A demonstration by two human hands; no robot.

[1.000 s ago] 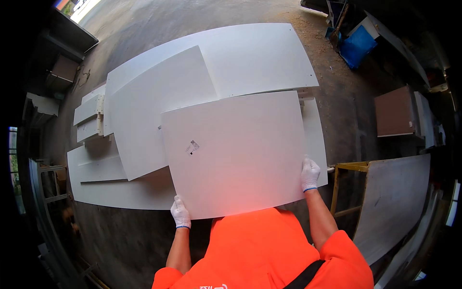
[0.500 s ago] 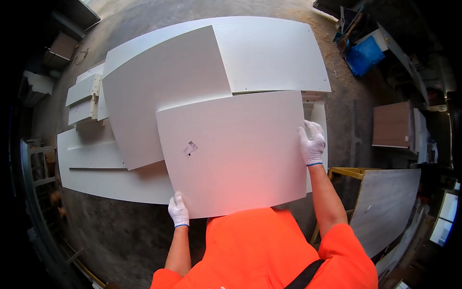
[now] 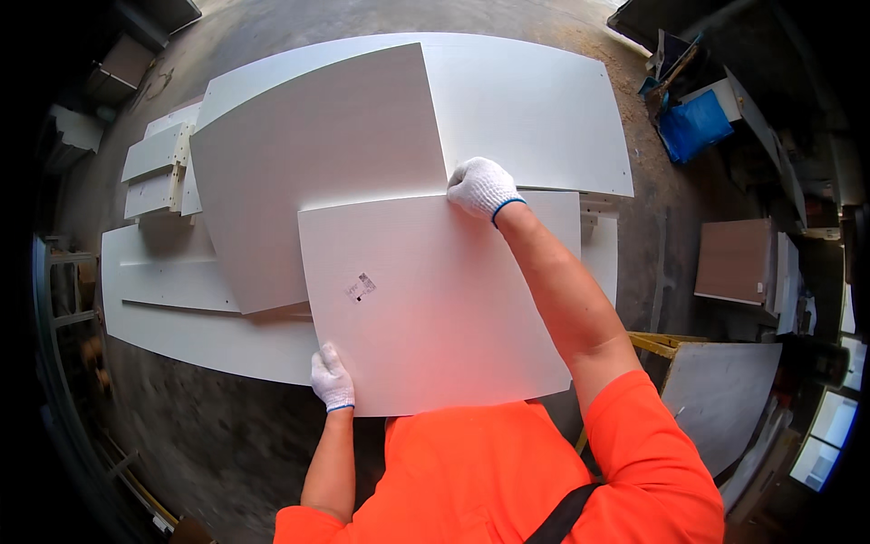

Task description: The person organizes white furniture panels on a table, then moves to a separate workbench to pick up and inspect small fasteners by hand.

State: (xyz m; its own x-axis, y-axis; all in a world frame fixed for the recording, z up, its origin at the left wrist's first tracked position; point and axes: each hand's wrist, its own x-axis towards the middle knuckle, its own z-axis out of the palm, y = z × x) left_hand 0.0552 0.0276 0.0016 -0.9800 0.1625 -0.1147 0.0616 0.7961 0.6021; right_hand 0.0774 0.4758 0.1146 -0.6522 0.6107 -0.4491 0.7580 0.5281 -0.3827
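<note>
My left fingers (image 3: 330,359) grasp the labelled white panel (image 3: 435,299) at eight o'clock, probably to steady it; my right fingers (image 3: 460,183) curl near one o'clock, their grip unclear.

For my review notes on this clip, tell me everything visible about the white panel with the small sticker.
The white panel is a thin, flat, four-sided board, smooth and probably laminated. A small printed sticker sits left of centre, and a reddish tint shows toward the orange shirt. It is face up before the person, overlapping another panel in view. The gloved left hand holds its near left corner; the gloved right hand is curled at its far edge, its grip unclear.
</note>
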